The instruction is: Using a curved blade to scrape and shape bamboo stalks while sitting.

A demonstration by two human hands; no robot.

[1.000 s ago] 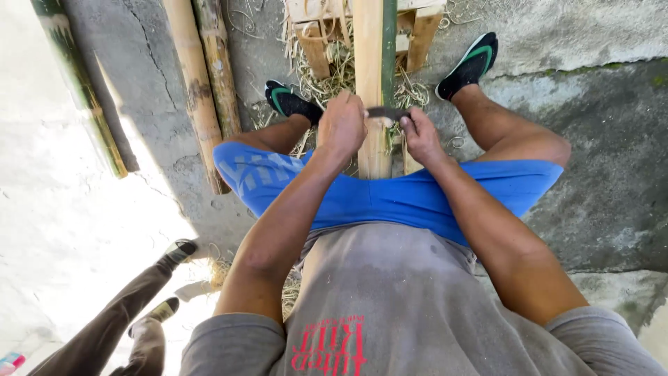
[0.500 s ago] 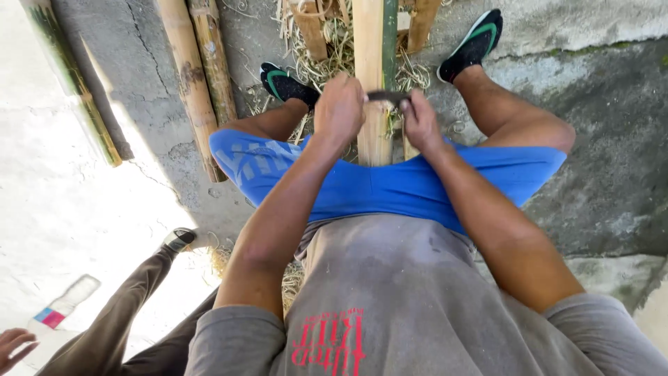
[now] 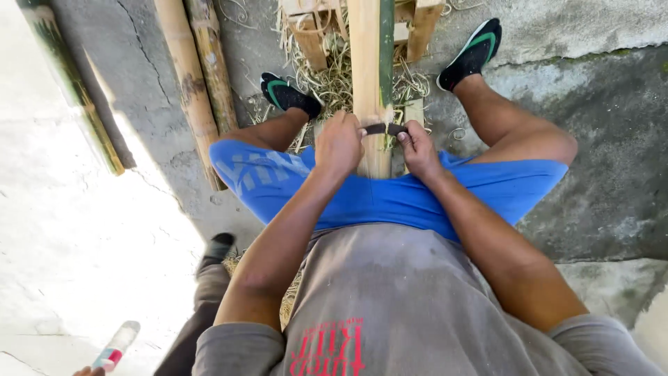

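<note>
— Why straddle the bamboo pole point(image 3: 367, 76) like that?
— Probably to pin it between the thighs. The left hand point(image 3: 339, 144) and right hand point(image 3: 419, 146) each clench an end of a dark curved blade point(image 3: 385, 129) laid across it.
— And the pole's surface?
— Pale and bare on one side, a green skin strip remaining; dry curly shavings point(image 3: 332, 80) beside it

Left hand point(image 3: 339, 145): clasps one end of dark curved blade point(image 3: 385, 129).
Right hand point(image 3: 419, 147): clasps the other end.
Blade: across bamboo pole point(image 3: 367, 76).
</note>
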